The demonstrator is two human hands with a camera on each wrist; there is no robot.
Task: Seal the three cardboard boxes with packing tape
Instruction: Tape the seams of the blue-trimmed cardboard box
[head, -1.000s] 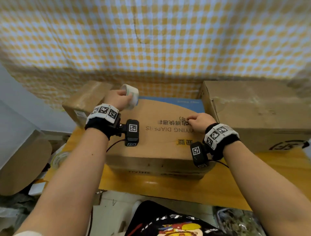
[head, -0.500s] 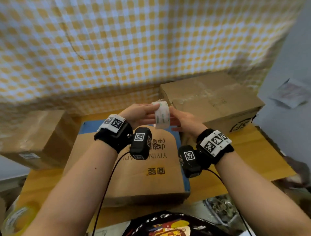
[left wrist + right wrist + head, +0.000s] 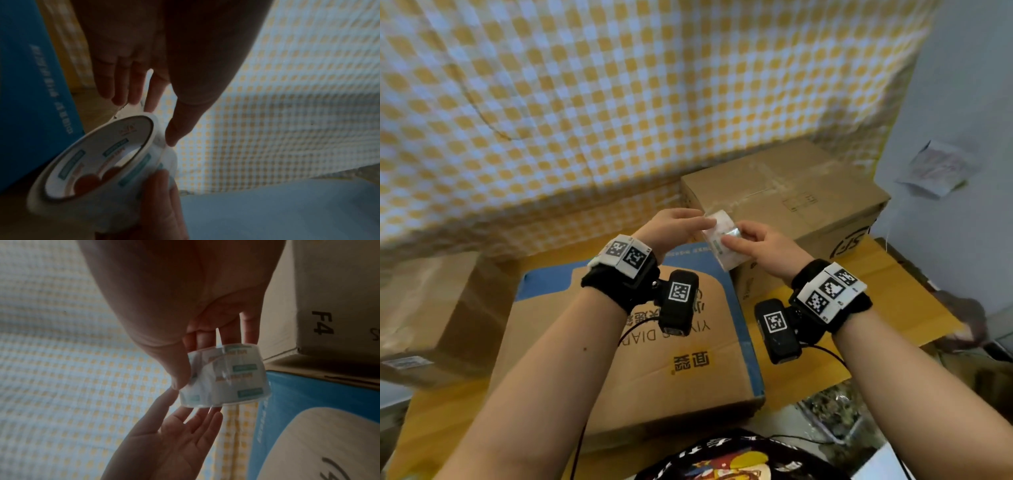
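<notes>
Head view showed a roll of packing tape (image 3: 722,240) held in the air above the far right corner of the blue-edged box (image 3: 671,359). The roll was pale and translucent, with small teal labels printed around its core. The left hand (image 3: 674,228) touched its far side with nearly straight fingers, while the right hand (image 3: 767,246) pinched it between thumb and fingers. 2 plain brown boxes stood beside the blue-edged box, 1 left (image 3: 441,308) and 1 right (image 3: 791,198), on the yellow tabletop (image 3: 893,291).
</notes>
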